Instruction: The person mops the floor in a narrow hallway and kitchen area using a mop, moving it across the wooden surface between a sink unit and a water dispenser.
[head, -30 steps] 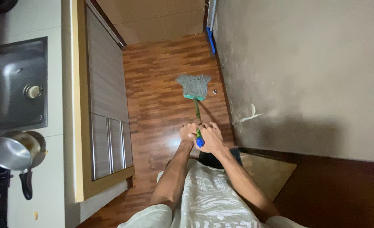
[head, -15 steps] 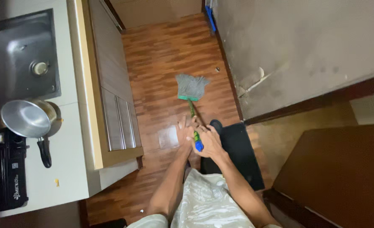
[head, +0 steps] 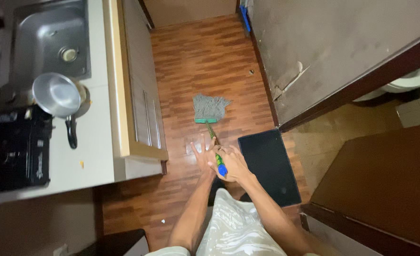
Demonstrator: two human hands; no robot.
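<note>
Right hand (head: 233, 163) wraps the green-handled grey string mop (head: 210, 108) (blue-tipped); left hand (head: 203, 150) fingers spread beside it; mop head on the wooden floor (head: 200, 61).

We see mop (head: 210, 110): grey string head fanned flat on wooden floor (head: 195, 61), teal clamp, green handle with blue tip slanting up toward us, near dark mat's left edge.

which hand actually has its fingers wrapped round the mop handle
The right hand grips the mop handle; the left hand only rests beside it, fingers spread open.
</note>
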